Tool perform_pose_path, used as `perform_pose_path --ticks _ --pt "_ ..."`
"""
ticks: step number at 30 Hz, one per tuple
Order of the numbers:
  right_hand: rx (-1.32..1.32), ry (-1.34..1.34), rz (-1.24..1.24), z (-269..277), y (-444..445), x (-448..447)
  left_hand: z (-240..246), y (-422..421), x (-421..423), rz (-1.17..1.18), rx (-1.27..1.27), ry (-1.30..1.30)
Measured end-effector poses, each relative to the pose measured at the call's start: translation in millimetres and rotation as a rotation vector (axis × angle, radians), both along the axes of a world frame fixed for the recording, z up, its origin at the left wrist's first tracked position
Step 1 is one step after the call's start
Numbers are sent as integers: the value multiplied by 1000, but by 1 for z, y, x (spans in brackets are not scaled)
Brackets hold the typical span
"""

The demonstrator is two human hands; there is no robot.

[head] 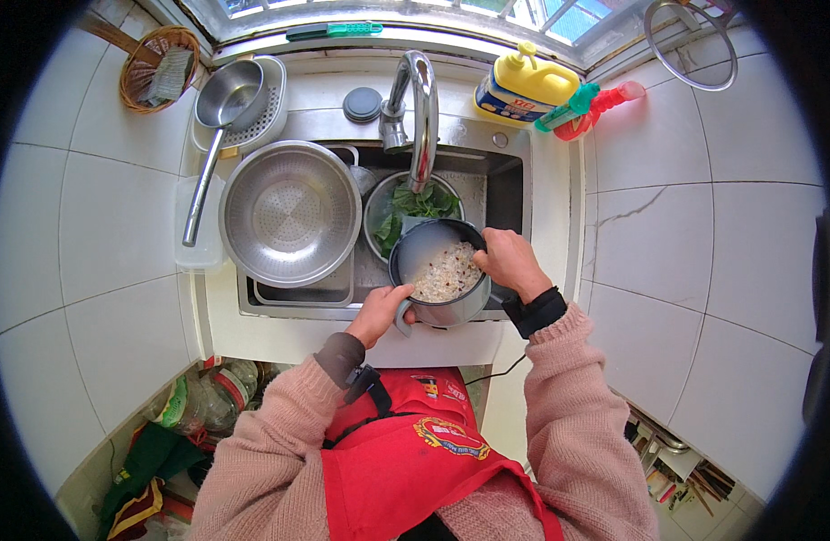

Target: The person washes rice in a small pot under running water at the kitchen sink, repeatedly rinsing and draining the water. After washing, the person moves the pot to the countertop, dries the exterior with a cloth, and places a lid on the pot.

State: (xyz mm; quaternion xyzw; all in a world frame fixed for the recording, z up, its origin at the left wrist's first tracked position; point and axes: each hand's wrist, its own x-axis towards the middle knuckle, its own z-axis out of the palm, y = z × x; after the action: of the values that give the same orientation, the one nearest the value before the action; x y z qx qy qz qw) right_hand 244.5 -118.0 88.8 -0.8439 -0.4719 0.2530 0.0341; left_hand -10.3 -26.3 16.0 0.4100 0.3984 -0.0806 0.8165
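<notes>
My left hand (381,312) grips the handle side of a grey pot (455,310), and my right hand (513,264) holds its far right rim. Mixed grains (447,274) and cloudy water lie in the pot, which is tilted away from me towards the sink. Beneath and beyond it, a steel bowl (372,215) with green leaves (422,203) stands in the sink basin. The chrome faucet (423,122) arches over the leaves; whether water runs from it I cannot tell. To the left, a large steel colander (290,213) rests over the sink.
A long-handled steel saucepan (229,95) lies on a white strainer basket (274,101) at the back left. A yellow detergent jug (523,84) and a red bottle (601,108) stand at the back right. A wicker basket (132,81) hangs on the left wall.
</notes>
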Motion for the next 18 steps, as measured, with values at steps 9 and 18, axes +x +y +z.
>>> perform_pose_path --ticks 9,18 --pt "-2 -1 12 1 0 -2 -3 -4 -4 5 -17 -4" --pt "-60 4 17 6 5 -4 0 -4 -6 -2 -17 -7"
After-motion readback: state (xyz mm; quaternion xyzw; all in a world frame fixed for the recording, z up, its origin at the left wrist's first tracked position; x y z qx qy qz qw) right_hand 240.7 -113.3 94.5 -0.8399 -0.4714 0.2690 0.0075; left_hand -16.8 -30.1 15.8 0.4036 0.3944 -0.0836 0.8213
